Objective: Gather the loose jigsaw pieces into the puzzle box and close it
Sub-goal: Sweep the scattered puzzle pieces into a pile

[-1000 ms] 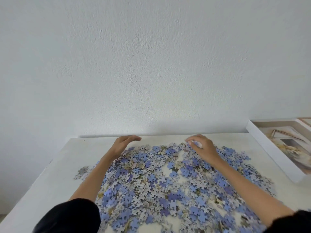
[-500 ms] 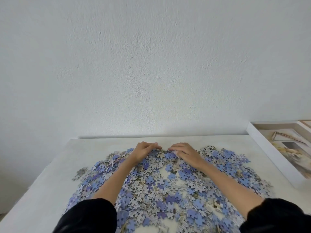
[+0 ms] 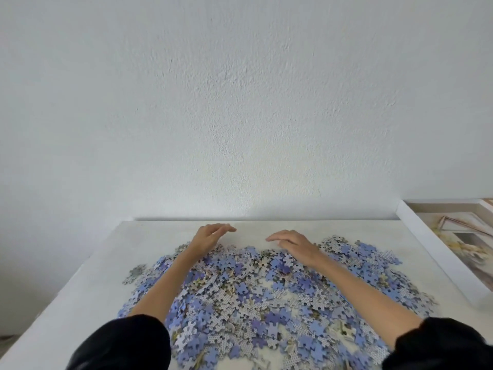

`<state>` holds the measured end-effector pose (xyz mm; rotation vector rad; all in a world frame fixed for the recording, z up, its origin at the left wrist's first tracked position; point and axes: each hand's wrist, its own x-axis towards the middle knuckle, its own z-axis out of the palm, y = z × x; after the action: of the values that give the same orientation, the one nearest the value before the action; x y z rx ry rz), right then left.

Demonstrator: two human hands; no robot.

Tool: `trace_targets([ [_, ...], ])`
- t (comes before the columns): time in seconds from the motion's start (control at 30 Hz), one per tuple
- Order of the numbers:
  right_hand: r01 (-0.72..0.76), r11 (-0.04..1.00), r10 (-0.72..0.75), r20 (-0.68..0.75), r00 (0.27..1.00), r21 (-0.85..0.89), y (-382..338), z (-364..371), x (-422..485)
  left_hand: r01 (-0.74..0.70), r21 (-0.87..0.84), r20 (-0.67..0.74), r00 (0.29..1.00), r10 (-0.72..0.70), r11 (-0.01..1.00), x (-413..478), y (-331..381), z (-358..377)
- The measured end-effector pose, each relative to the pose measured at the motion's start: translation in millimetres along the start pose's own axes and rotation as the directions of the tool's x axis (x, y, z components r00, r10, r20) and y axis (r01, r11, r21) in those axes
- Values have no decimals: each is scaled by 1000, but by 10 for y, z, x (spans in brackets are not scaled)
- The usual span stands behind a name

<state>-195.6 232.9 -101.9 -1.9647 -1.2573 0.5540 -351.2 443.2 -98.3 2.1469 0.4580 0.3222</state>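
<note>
A wide heap of loose jigsaw pieces (image 3: 256,295), blue and grey-white, covers the middle of the white table (image 3: 88,297). My left hand (image 3: 208,237) hovers at the heap's far edge, fingers spread and curved, holding nothing. My right hand (image 3: 293,243) is opposite it at the same far edge, palm down, fingers loosely apart, also empty. Both forearms lie over the pile. The puzzle box (image 3: 437,249), white-walled with a pale picture, sits at the right edge of the table, partly cut off.
A small stray clump of pieces (image 3: 136,272) lies left of the heap. A plain white wall stands directly behind the table's far edge. The table's left edge drops off near the stray clump.
My hands came together at the heap's far middle, pushing pieces toward me, then lifted and parted a little. The far rim of the pile is now drawn nearer.
</note>
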Motion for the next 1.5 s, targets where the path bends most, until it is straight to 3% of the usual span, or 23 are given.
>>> trace_targets([
  [0.23, 77, 982, -61, 95, 994, -175, -99, 271, 26, 10, 4, 10, 1000, -10, 1000, -121, -35, 96],
  [0.43, 66, 998, -66, 35, 997, -3, -143, 274, -47, 0, -86, 25, 1000, 2, 996, -256, -9, 18],
  [0.6, 82, 997, -83, 57, 995, 7, -280, 245, 127, -19, -120, -164, 987, -1, 993, -423, -90, -464],
  [0.73, 89, 994, -77, 194, 978, -55, -375, 391, 278, 119, -15, -264, 957, -119, 993, -693, -482, -889],
  [0.9, 116, 992, -102, 226, 969, -48, -482, 578, 280, 248, -60, -312, 915, -254, 967, -1072, -814, -966],
  [1.0, 159, 975, -126, 201, 971, -157, -462, 626, 235, 206, -71, -316, 924, -218, 976, -1104, -753, -826],
  [1.17, 141, 989, -137, 87, 987, -42, -533, 603, 199, 146, -188, -333, 921, -203, 971, -1111, -678, -700],
  [1.27, 149, 984, -149, 5, 989, -100, -574, 606, 339, 90, -216, -396, 902, -171, 972, -1101, -701, -732],
  [1.37, 160, 974, -144, 105, 984, -163, -667, 645, 523, 87, -221, -402, 899, -172, 971, -1068, -653, -725],
  [1.5, 141, 965, -74, 286, 955, -223, -788, 793, 703, 134, -199, -305, 933, -191, 971, -972, -496, -667],
])
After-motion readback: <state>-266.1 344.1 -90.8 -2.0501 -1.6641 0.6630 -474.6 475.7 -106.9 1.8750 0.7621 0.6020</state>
